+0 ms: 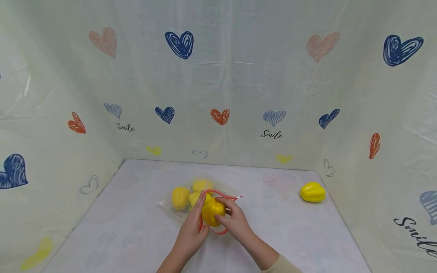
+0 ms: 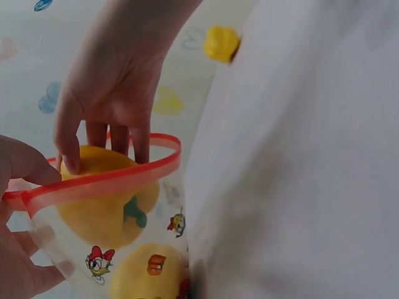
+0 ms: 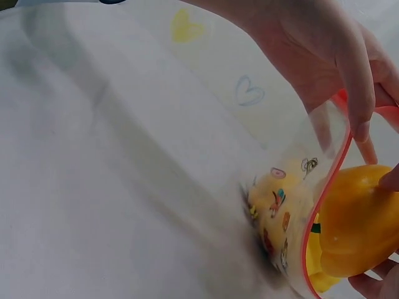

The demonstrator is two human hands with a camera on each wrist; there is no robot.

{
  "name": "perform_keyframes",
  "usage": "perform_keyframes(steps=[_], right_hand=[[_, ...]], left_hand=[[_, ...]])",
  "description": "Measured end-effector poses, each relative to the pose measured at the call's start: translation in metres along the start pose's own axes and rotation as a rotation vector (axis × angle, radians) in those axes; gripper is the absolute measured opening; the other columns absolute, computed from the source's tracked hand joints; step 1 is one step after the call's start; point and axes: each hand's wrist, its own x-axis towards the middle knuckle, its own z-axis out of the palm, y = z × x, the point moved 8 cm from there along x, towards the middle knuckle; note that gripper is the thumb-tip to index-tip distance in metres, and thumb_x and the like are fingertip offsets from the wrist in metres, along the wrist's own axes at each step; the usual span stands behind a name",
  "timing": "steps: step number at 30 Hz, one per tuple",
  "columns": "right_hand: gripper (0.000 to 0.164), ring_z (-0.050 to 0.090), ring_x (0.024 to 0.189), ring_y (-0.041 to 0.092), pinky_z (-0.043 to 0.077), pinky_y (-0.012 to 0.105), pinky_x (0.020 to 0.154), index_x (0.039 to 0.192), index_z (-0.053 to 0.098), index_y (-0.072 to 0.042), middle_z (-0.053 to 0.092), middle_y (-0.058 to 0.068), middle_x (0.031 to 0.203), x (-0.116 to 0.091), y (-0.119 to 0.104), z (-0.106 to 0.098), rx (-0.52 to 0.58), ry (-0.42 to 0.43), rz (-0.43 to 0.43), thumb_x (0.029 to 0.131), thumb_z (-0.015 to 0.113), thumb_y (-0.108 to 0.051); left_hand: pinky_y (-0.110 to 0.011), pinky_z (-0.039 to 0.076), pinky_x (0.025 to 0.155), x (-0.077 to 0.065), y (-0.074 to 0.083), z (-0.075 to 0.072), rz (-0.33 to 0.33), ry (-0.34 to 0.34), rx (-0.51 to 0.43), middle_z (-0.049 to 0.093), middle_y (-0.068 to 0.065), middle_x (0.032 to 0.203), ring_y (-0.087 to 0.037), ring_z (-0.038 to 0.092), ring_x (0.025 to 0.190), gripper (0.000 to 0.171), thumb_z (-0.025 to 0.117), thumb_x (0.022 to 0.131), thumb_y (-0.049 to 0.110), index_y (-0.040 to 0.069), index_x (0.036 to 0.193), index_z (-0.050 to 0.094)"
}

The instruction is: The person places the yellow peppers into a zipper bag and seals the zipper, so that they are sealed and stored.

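A clear bag with a red rim [image 2: 106,185] and small cartoon prints lies on the table, its mouth spread. My left hand [image 1: 192,229] holds the bag at its mouth, the thumb over the red rim in the left wrist view. My right hand [image 1: 237,222] grips a yellow bell pepper [image 1: 212,214] from above with fingers and thumb. That pepper sits in the bag's mouth, its green stem pointing inward in the right wrist view. Deeper in the bag lie several yellow peppers [image 1: 180,198], partly hidden by the left hand and the held pepper.
Another yellow bell pepper [image 1: 312,192] lies alone near the table's right edge. The white table [image 1: 136,212] is bordered at the back and sides by pale sheeting [image 1: 218,83] printed with hearts and the word Smile.
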Motion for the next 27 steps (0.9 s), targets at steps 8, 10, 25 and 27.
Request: perform_keyframes(steps=[8, 10, 25, 27], right_hand=[[0.052, 0.054, 0.114, 0.033, 0.049, 0.049, 0.096, 0.134, 0.056, -0.006, 0.054, 0.011, 0.134, 0.008, 0.0, 0.008, 0.011, 0.016, 0.005, 0.085, 0.071, -0.008], [0.052, 0.054, 0.113, 0.031, 0.05, 0.048, 0.095, 0.135, 0.055, -0.008, 0.054, 0.011, 0.134, 0.01, 0.0, 0.01, 0.014, 0.011, 0.012, 0.085, 0.071, -0.008], [0.06, 0.051, 0.119, 0.032, 0.05, 0.048, 0.095, 0.145, 0.042, -0.001, 0.047, 0.016, 0.14, 0.014, 0.011, 0.02, -0.043, -0.033, 0.091, 0.091, 0.065, -0.013], [0.06, 0.05, 0.12, 0.033, 0.05, 0.048, 0.095, 0.145, 0.041, 0.0, 0.046, 0.017, 0.141, 0.015, 0.012, 0.021, -0.05, -0.029, 0.094, 0.091, 0.065, -0.012]], left_hand=[[-0.046, 0.035, 0.108, -0.002, 0.002, -0.001, 0.032, 0.004, -0.006, 0.022, 0.003, 0.16, -0.025, 0.033, 0.141, 0.093, 0.069, 0.075, -0.009, 0.011, 0.155, 0.026], [-0.045, 0.034, 0.108, -0.002, 0.002, -0.002, 0.032, 0.005, -0.014, 0.022, 0.003, 0.16, -0.024, 0.032, 0.141, 0.092, 0.068, 0.075, -0.01, 0.01, 0.154, 0.027], [-0.043, 0.033, 0.109, -0.003, 0.004, -0.005, 0.041, 0.02, -0.025, 0.024, 0.001, 0.16, -0.022, 0.032, 0.141, 0.089, 0.067, 0.075, -0.009, 0.008, 0.154, 0.029], [-0.043, 0.033, 0.109, -0.003, 0.004, -0.005, 0.043, 0.021, -0.025, 0.024, 0.002, 0.16, -0.022, 0.032, 0.141, 0.09, 0.067, 0.075, -0.009, 0.008, 0.154, 0.028]])
